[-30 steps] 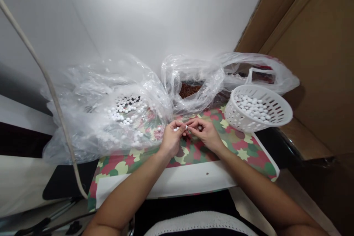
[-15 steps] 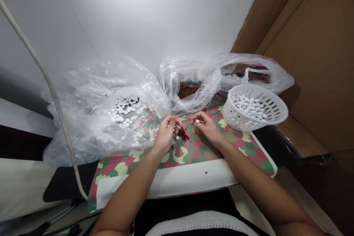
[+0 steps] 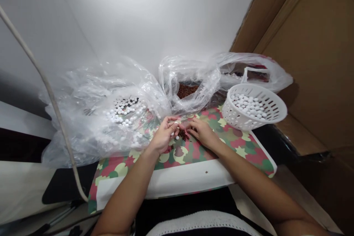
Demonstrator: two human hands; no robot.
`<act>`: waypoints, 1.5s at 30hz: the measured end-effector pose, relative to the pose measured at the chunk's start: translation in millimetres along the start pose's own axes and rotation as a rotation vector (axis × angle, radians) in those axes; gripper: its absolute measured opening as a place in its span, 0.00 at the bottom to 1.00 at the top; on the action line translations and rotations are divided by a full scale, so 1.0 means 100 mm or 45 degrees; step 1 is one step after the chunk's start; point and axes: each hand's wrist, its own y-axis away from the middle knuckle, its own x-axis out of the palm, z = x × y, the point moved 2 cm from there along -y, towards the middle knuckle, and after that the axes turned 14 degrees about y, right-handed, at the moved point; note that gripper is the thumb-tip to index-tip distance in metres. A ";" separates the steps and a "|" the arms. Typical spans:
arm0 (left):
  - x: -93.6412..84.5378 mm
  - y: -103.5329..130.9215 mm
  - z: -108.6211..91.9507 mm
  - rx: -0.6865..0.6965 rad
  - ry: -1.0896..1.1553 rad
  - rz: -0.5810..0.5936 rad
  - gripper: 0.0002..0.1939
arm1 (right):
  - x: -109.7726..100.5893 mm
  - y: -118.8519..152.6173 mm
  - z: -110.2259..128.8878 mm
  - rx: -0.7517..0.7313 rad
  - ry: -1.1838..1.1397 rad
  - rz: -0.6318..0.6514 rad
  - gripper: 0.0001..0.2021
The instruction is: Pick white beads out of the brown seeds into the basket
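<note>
My left hand [image 3: 164, 134] is closed round small white balls, one of them [image 3: 176, 122] showing at its fingertips. Beside its fingers another white ball [image 3: 177, 138] lies by a small heap of dark red-brown bits [image 3: 183, 135] on the patterned cover [image 3: 179, 155]. My right hand [image 3: 201, 131] reaches in from the right with bent fingers over the edge of the heap, close to my left fingertips. What its fingertips hold, if anything, is hidden.
A white slotted basket [image 3: 231, 115] with several white balls stands at the right. Clear plastic with white balls [image 3: 125, 112] spreads at the left. An open bag of brown bits [image 3: 186, 90] sits behind my hands. A cable [image 3: 52, 96] hangs at the left.
My right hand has moved left toward my left hand. The white ball seen at its fingertips before no longer shows there. My left hand has turned slightly, showing a ball at its fingertips.
</note>
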 end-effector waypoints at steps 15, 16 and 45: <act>0.01 -0.08 0.13 0.016 0.016 0.068 0.23 | -0.15 0.04 0.19 0.247 -0.821 0.033 0.17; 0.01 -0.08 0.14 0.018 0.015 0.071 0.23 | -0.14 0.04 0.19 0.245 -0.819 0.030 0.17; 0.02 -0.07 0.15 0.071 -0.024 0.055 0.27 | -0.11 0.05 0.23 0.237 -0.994 0.058 0.16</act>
